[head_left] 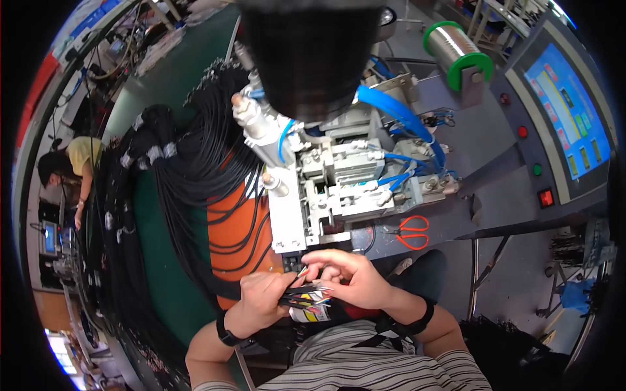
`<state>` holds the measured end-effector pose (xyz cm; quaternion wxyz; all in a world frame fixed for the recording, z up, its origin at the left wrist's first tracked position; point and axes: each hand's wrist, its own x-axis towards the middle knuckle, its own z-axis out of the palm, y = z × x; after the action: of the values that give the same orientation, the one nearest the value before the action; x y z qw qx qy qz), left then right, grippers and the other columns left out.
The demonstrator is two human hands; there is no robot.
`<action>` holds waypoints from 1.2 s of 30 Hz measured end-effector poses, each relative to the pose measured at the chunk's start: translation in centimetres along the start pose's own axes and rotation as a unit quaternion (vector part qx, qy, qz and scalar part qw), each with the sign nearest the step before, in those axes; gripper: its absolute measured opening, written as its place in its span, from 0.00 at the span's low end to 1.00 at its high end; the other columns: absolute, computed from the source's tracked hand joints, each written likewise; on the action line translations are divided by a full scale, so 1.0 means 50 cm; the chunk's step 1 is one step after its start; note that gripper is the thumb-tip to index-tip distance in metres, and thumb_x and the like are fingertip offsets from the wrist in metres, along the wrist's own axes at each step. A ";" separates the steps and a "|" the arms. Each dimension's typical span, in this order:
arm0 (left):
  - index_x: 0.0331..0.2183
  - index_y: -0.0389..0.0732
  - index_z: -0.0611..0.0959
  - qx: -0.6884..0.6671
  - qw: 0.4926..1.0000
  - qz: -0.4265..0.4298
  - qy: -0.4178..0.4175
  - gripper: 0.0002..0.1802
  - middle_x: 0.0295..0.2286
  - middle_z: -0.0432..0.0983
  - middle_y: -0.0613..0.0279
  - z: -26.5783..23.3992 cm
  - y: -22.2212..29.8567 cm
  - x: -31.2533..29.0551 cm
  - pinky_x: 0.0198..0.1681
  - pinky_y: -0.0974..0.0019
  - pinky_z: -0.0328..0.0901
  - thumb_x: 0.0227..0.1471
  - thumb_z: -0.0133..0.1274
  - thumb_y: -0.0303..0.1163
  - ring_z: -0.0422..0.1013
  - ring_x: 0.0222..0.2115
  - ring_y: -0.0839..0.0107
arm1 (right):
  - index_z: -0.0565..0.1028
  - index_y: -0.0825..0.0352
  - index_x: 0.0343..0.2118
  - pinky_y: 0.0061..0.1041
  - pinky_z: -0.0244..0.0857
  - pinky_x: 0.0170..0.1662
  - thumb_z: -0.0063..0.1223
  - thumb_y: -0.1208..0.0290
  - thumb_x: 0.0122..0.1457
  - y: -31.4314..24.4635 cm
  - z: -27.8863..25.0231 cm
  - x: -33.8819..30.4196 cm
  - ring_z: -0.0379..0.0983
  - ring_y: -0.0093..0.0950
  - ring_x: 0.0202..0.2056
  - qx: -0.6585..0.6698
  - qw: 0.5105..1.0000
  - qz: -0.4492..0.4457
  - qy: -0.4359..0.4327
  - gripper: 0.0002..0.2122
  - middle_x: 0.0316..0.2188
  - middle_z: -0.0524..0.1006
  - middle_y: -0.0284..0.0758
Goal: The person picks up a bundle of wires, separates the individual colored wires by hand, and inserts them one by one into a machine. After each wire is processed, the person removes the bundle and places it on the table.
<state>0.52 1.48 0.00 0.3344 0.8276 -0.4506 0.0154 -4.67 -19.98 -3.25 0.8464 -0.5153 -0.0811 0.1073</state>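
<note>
Camera worn on my head, left one of side-by-side pair. Looks steeply down and forward, upright, unmirrored. My striped shirt [368, 358] at near edge; my left hand [262, 296] and right hand [360, 281] close below lens, near middle. Machine [355, 195] just beyond, seen from above. Wide fisheye reaches screen [567, 117] far right, another person [79, 159] far left; straight edges bend, rim dark. Dark blurred shape [310, 58] blocks part of far middle.
</note>
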 end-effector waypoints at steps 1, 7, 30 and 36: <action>0.38 0.38 0.78 0.016 1.000 0.013 0.004 0.24 0.21 0.72 0.58 0.003 0.003 0.006 0.21 0.63 0.62 0.33 0.64 0.23 0.71 0.20 0.61 | 0.73 0.70 0.50 0.13 0.64 0.28 0.53 0.82 0.59 0.003 -0.002 -0.002 0.70 0.11 0.26 -0.014 1.000 0.000 0.009 0.15 0.33 0.74 0.31; 0.41 0.37 0.79 0.070 0.997 0.036 -0.007 0.26 0.19 0.70 0.63 0.005 0.009 0.030 0.20 0.63 0.61 0.32 0.63 0.24 0.70 0.17 0.65 | 0.74 0.75 0.44 0.15 0.69 0.33 0.52 0.82 0.61 0.023 -0.013 0.002 0.73 0.17 0.29 -0.218 0.970 -0.092 0.057 0.09 0.36 0.75 0.35; 0.37 0.36 0.81 -0.190 0.980 -0.034 -0.050 0.16 0.25 0.80 0.57 0.008 -0.033 -0.002 0.26 0.66 0.68 0.42 0.64 0.25 0.77 0.23 0.60 | 0.77 0.74 0.41 0.14 0.64 0.26 0.56 0.80 0.59 -0.016 -0.012 0.023 0.74 0.18 0.29 0.080 0.995 0.035 -0.047 0.08 0.32 0.75 0.32; 0.39 0.35 0.80 -0.205 0.978 -0.007 -0.039 0.19 0.25 0.78 0.56 0.009 -0.017 0.015 0.28 0.64 0.69 0.41 0.64 0.25 0.77 0.25 0.60 | 0.79 0.72 0.37 0.15 0.64 0.25 0.58 0.82 0.57 0.025 0.003 0.016 0.73 0.16 0.29 -0.175 0.969 -0.168 0.040 0.05 0.31 0.75 0.32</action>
<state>1.49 0.98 -0.57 0.4795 0.7445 -0.4509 -0.1117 -4.08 -19.10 -4.30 0.7514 -0.6385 -0.1500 -0.0730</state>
